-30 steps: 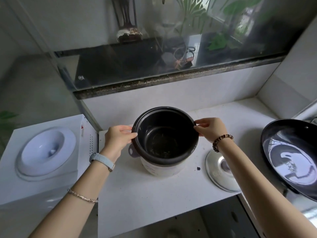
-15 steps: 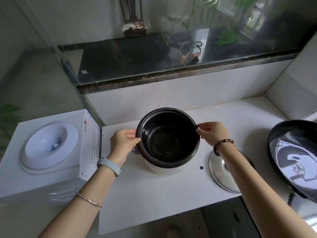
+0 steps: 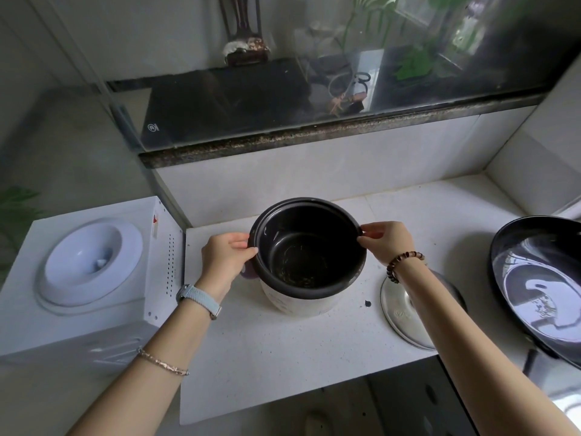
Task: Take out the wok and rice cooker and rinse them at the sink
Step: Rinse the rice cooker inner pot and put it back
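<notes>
A white rice cooker body [image 3: 295, 302] stands on the white counter [image 3: 267, 357]. Its black inner pot [image 3: 309, 256] is open at the top, with dried residue on the bottom, and its rim sits slightly above the body. My left hand [image 3: 224, 259] pinches the pot's left rim. My right hand [image 3: 385, 242] pinches the right rim. The black wok [image 3: 540, 284] lies at the right edge of the view, partly cut off.
The cooker's metal lid [image 3: 405, 313] lies on the counter under my right forearm. A white water dispenser top [image 3: 85, 265] stands to the left. A tiled wall and a glass pane rise behind the counter. A small dark speck [image 3: 367, 303] lies by the lid.
Both hands keep their grip on the rim. The inner pot seems to have risen slightly out of the cooker body. The camera has shifted a little.
</notes>
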Tool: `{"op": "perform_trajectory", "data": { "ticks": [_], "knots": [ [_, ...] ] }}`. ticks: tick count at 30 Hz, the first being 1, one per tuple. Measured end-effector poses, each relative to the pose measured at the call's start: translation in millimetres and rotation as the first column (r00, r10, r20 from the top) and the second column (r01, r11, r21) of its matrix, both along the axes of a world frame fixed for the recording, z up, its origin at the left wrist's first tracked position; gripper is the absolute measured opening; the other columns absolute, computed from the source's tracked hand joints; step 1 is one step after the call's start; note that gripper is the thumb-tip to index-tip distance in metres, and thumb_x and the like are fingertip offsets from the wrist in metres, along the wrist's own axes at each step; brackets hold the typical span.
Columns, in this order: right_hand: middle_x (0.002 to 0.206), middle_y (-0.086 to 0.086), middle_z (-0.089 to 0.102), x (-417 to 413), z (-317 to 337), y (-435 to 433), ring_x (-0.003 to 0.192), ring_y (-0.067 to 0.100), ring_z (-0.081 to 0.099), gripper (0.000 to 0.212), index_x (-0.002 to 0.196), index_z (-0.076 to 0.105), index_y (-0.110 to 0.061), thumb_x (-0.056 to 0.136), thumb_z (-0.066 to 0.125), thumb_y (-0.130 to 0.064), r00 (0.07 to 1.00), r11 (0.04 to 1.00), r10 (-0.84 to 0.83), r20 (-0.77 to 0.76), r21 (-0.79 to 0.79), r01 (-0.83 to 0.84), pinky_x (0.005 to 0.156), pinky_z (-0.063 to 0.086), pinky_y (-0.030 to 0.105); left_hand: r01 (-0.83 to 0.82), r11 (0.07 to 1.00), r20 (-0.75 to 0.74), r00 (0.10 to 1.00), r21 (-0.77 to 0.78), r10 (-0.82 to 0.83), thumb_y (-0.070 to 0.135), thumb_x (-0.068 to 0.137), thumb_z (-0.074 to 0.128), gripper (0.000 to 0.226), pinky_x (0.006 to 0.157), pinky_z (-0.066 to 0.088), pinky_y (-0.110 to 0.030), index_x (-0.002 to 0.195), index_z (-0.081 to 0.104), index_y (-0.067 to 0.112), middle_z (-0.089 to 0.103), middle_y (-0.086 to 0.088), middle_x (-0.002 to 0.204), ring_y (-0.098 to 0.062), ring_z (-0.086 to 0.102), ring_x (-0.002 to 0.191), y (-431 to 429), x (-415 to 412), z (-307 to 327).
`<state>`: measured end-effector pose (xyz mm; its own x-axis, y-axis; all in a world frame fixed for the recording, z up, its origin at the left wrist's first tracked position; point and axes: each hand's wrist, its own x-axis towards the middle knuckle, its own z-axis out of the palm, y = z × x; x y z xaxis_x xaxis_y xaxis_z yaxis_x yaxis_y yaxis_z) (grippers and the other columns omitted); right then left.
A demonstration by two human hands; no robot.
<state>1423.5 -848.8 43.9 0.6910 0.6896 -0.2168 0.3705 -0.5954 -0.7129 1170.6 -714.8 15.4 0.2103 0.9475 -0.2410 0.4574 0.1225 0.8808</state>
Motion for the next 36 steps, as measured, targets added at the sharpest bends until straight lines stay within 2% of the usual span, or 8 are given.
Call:
{"op": "perform_trajectory", "data": {
  "ticks": [3, 10, 18, 21, 24, 27, 32, 36],
  "knots": [
    [0.099, 0.009, 0.073, -0.9, -2.0, 1.5, 0.093, 0.021, 0.066, 0.028, 0.107, 0.073, -0.011, 0.080, 0.066, -0.007, 1.000, 1.000, 0.002, -0.004, 0.002, -0.002, 0.075, 0.043, 0.021, 0.012, 1.000, -0.019, 1.000, -0.012, -0.012, 0.004, 0.076, 0.077, 0.034, 0.074, 0.054, -0.027, 0.109, 0.072, 0.010, 0.072, -0.006, 0.097, -0.020, 0.068, 0.091, -0.7, 1.8, -0.2],
    [0.099, 0.009, 0.073, -3.0, -6.2, -0.6, 0.093, 0.021, 0.067, 0.027, 0.105, 0.073, -0.009, 0.080, 0.067, -0.004, 0.999, 0.999, 0.030, 0.013, 0.015, -0.030, 0.075, 0.045, 0.021, 0.014, 1.000, -0.031, 0.999, -0.020, -0.014, 0.004, 0.078, 0.075, 0.033, 0.076, 0.052, -0.026, 0.110, 0.071, 0.010, 0.072, -0.004, 0.099, -0.019, 0.067, 0.093, -5.6, 0.2, -0.5],
    [0.113, 0.008, 0.068, -4.3, -12.7, -9.9, 0.093, 0.018, 0.065, 0.041, 0.122, 0.061, -0.010, 0.082, 0.068, -0.010, 0.998, 0.997, 0.032, -0.047, 0.067, -0.029, 0.084, 0.050, 0.028, -0.004, 0.999, -0.062, 0.998, 0.054, 0.008, 0.008, 0.082, 0.073, 0.033, 0.090, 0.055, -0.038, 0.115, 0.068, 0.009, 0.071, -0.005, 0.106, -0.018, 0.067, 0.095, -18.2, 1.1, 0.3],
    [0.110, 0.004, 0.065, -6.2, -10.4, -19.9, 0.090, 0.016, 0.064, 0.044, 0.125, 0.057, -0.010, 0.084, 0.069, -0.018, 0.998, 0.986, -0.005, -0.055, 0.167, 0.014, 0.082, 0.050, 0.026, 0.009, 0.987, -0.069, 0.998, 0.160, 0.002, 0.011, 0.084, 0.071, 0.036, 0.094, 0.051, -0.034, 0.119, 0.065, 0.008, 0.068, -0.007, 0.115, -0.018, 0.064, 0.102, -28.4, 1.3, 5.4],
    [0.109, -0.001, 0.063, -7.8, -3.4, -34.9, 0.094, 0.015, 0.063, 0.045, 0.123, 0.058, -0.011, 0.083, 0.071, -0.026, 0.999, 0.957, -0.044, -0.032, 0.286, 0.051, 0.081, 0.048, 0.022, 0.114, 0.920, -0.119, 0.990, 0.376, -0.074, 0.015, 0.086, 0.069, 0.036, 0.094, 0.043, -0.024, 0.122, 0.064, 0.013, 0.065, -0.002, 0.120, -0.015, 0.059, 0.111, -42.9, 4.1, 15.2],
    [0.118, -0.001, 0.063, -7.7, 1.6, -55.1, 0.101, 0.014, 0.061, 0.043, 0.121, 0.058, -0.012, 0.082, 0.071, -0.026, 0.998, 0.936, -0.028, 0.048, 0.352, 0.009, 0.087, 0.048, 0.024, 0.250, 0.800, -0.176, 0.967, 0.546, -0.182, 0.019, 0.085, 0.070, 0.037, 0.099, 0.042, -0.025, 0.122, 0.064, 0.015, 0.063, 0.001, 0.119, -0.015, 0.057, 0.113, -62.8, 14.9, 26.3],
    [0.121, 0.000, 0.060, 1.5, 0.6, -93.4, 0.106, 0.013, 0.057, 0.045, 0.125, 0.056, -0.017, 0.083, 0.071, -0.025, 0.980, 0.930, -0.020, 0.198, 0.363, -0.055, 0.089, 0.041, 0.021, 0.395, 0.651, -0.256, 0.918, 0.648, -0.302, 0.024, 0.086, 0.069, 0.039, 0.100, 0.039, -0.022, 0.124, 0.064, 0.016, 0.060, 0.005, 0.122, -0.011, 0.053, 0.116, -97.7, 45.3, 34.1],
    [0.121, 0.005, 0.058, 12.9, -10.6, -125.0, 0.109, 0.018, 0.056, 0.044, 0.124, 0.056, -0.015, 0.083, 0.071, -0.022, 0.956, 0.955, -0.045, 0.290, 0.295, -0.044, 0.093, 0.042, 0.026, 0.511, 0.536, -0.349, 0.857, 0.672, -0.378, 0.022, 0.084, 0.071, 0.043, 0.104, 0.039, -0.032, 0.124, 0.063, 0.013, 0.060, 0.000, 0.123, -0.021, 0.054, 0.116, -121.6, 73.8, 30.4]
  ]
}}
